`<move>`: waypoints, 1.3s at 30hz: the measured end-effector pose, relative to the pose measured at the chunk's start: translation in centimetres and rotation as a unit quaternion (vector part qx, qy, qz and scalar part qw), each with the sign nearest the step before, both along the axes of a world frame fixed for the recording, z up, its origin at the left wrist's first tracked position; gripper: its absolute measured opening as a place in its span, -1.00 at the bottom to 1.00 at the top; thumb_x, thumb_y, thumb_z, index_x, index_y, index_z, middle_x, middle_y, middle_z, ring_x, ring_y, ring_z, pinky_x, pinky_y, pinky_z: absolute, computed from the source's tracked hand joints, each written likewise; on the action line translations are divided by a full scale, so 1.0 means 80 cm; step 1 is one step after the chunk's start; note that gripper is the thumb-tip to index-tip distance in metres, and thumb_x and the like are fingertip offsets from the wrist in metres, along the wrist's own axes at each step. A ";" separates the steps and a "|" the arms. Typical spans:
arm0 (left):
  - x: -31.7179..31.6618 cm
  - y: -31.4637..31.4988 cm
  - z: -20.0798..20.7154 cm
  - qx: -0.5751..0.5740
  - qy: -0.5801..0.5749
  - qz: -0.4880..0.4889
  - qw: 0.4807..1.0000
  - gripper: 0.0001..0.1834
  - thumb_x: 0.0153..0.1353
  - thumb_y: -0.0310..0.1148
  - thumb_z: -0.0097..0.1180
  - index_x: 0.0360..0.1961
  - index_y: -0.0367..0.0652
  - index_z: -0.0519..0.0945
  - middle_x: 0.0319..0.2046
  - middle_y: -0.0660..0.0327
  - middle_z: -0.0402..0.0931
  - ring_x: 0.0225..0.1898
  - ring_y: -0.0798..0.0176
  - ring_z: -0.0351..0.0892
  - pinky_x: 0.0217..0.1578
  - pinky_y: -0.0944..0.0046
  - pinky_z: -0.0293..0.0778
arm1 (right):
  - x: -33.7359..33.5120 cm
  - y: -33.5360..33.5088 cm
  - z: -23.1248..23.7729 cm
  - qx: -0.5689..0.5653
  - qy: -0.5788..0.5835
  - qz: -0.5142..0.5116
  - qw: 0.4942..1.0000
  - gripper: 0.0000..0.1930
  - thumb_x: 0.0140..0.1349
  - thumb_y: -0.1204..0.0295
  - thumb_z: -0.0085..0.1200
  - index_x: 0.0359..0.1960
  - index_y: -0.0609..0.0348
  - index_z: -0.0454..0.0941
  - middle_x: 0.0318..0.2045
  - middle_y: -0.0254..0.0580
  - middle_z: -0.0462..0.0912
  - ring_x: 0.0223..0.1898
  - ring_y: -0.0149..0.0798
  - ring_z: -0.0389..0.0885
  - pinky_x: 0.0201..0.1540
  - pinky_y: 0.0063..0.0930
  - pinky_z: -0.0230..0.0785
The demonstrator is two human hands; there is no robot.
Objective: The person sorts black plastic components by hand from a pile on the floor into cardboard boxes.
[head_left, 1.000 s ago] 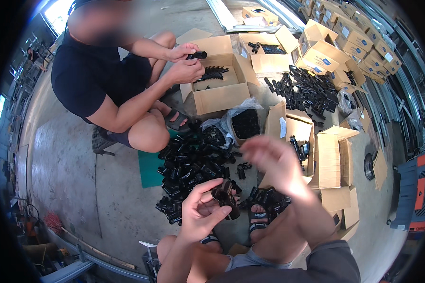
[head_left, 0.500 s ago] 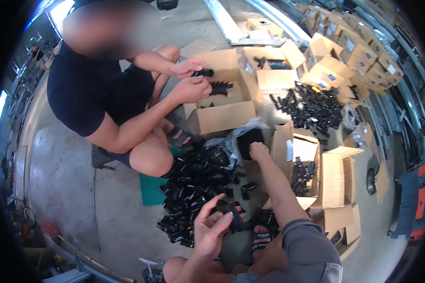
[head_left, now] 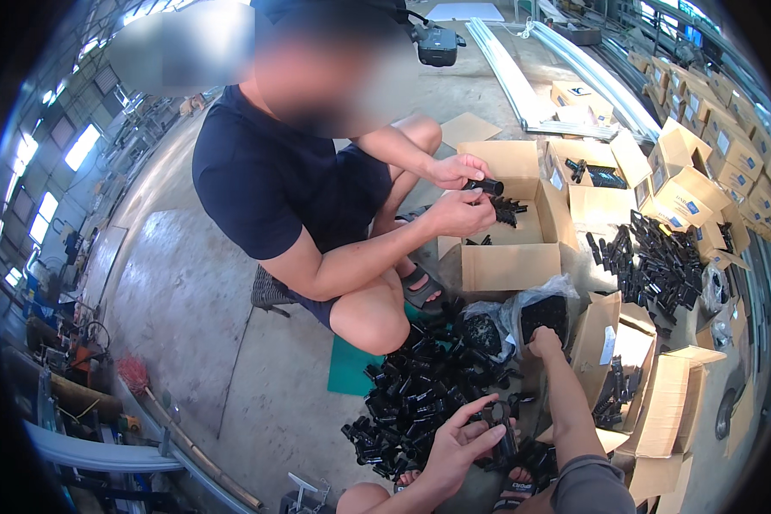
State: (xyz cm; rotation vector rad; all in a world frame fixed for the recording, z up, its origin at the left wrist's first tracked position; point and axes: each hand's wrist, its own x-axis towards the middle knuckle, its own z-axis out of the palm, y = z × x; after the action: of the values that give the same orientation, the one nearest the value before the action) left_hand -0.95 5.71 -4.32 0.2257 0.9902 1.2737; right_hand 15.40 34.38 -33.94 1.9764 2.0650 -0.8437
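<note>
My left hand (head_left: pixel 459 447) grips a black tubular plastic part (head_left: pixel 504 437) between thumb and fingers, just right of a large heap of similar black parts (head_left: pixel 415 398) on the floor. My right hand (head_left: pixel 544 341) is at the near edge of a plastic-lined container (head_left: pixel 540 315) filled with small black pieces. Its fingers are curled closed, and whatever is in them is hidden. Beside that container lies a clear plastic bag (head_left: pixel 481 332) with black contents. Across from me a seated person holds a black cylindrical part (head_left: pixel 486 186) in both hands, over an open cardboard box (head_left: pixel 510 267) containing more black parts.
To my right stand open cartons (head_left: pixel 664 411), one with black parts inside. Beyond them spreads another pile of black parts (head_left: pixel 660 261). Stacked cartons (head_left: pixel 720 137) and long metal profiles (head_left: pixel 510 73) lie farther back. At left, a long-handled broom (head_left: pixel 135 375) rests near a metal frame.
My view has swung left and upward, so the scene sits farther right and lower. My left hand still holds the black part, and my right hand stays at the lined container.
</note>
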 end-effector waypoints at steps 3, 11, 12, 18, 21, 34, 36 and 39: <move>0.004 -0.002 0.001 0.006 0.011 0.001 1.000 -0.39 0.32 -0.48 0.20 0.36 -0.14 0.31 0.01 0.04 0.62 -0.02 0.35 0.62 -0.08 0.37 0.55 | 0.000 0.007 -0.007 0.014 -0.015 -0.007 1.000 -0.75 -0.02 0.47 0.23 -0.25 -0.02 0.77 -0.14 0.01 0.72 -0.04 0.03 0.70 0.05 -0.20 0.55; 0.003 -0.012 0.002 0.018 0.041 0.013 0.999 -0.40 0.31 -0.46 0.22 0.36 -0.14 0.32 0.02 0.08 0.62 -0.02 0.36 0.61 -0.07 0.35 0.54 | -0.015 0.000 -0.009 0.034 0.046 -0.026 0.998 -0.77 0.01 0.53 0.19 -0.26 0.16 0.75 -0.15 0.19 0.70 -0.05 0.15 0.68 0.05 -0.06 0.52; 0.003 -0.012 0.002 0.017 0.041 0.015 0.999 -0.40 0.31 -0.45 0.22 0.36 -0.13 0.32 0.02 0.08 0.62 -0.03 0.35 0.61 -0.07 0.34 0.54 | -0.014 -0.002 -0.002 0.068 0.060 -0.040 0.995 -0.79 0.02 0.52 0.17 -0.29 0.18 0.74 -0.18 0.18 0.70 -0.07 0.14 0.68 0.04 -0.08 0.52; 0.000 0.001 0.008 0.024 0.030 0.038 0.999 -0.42 0.36 -0.50 0.13 0.37 -0.13 0.27 0.02 -0.03 0.59 0.01 0.17 0.64 0.01 0.20 0.58 | 0.016 0.027 0.061 0.139 0.093 0.068 0.984 -0.76 0.20 0.48 -0.02 -0.20 0.17 0.70 -0.23 0.11 0.71 -0.22 0.06 0.70 -0.14 -0.19 0.54; -0.005 0.003 0.009 0.047 0.021 0.060 0.997 -0.43 0.37 -0.50 0.09 0.37 -0.15 0.25 0.01 -0.02 0.58 0.00 0.14 0.64 0.01 0.20 0.58 | 0.007 0.008 0.153 0.012 0.319 0.011 0.948 -0.74 0.30 0.45 -0.05 -0.09 0.17 0.66 -0.33 -0.17 0.66 -0.42 -0.26 0.61 -0.36 -0.41 0.47; -0.011 -0.006 0.029 0.104 -0.020 0.119 0.987 -0.42 0.38 -0.49 0.06 0.39 -0.22 0.22 0.01 0.03 0.55 -0.03 0.20 0.63 0.01 0.21 0.57 | -0.019 -0.233 0.439 -0.309 0.701 -0.212 0.607 -0.75 0.49 0.43 -0.11 0.12 0.14 0.47 -0.32 -0.32 0.58 -0.32 -0.42 0.53 -0.29 -0.50 0.40; -0.013 -0.010 0.030 0.120 -0.032 0.120 0.985 -0.42 0.38 -0.49 0.05 0.39 -0.20 0.23 0.02 0.04 0.54 0.00 0.17 0.61 0.05 0.17 0.56 | -0.022 -0.255 0.464 -0.286 0.720 -0.187 0.604 -0.73 0.48 0.44 -0.11 0.14 0.14 0.47 -0.31 -0.31 0.58 -0.31 -0.43 0.53 -0.27 -0.50 0.40; -0.016 -0.014 0.027 0.158 -0.068 0.133 0.976 -0.42 0.37 -0.49 0.11 0.38 -0.17 0.26 -0.04 -0.01 0.61 -0.04 0.20 0.67 -0.02 0.19 0.63 | -0.023 -0.272 0.478 -0.254 0.739 -0.167 0.602 -0.72 0.48 0.45 -0.11 0.16 0.13 0.45 -0.30 -0.31 0.58 -0.31 -0.44 0.54 -0.23 -0.49 0.42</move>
State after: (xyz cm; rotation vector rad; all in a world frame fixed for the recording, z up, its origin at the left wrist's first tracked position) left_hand -2.20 4.63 -2.14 0.2531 0.7129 1.6711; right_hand 13.53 12.60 4.27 1.1603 1.1945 -3.4567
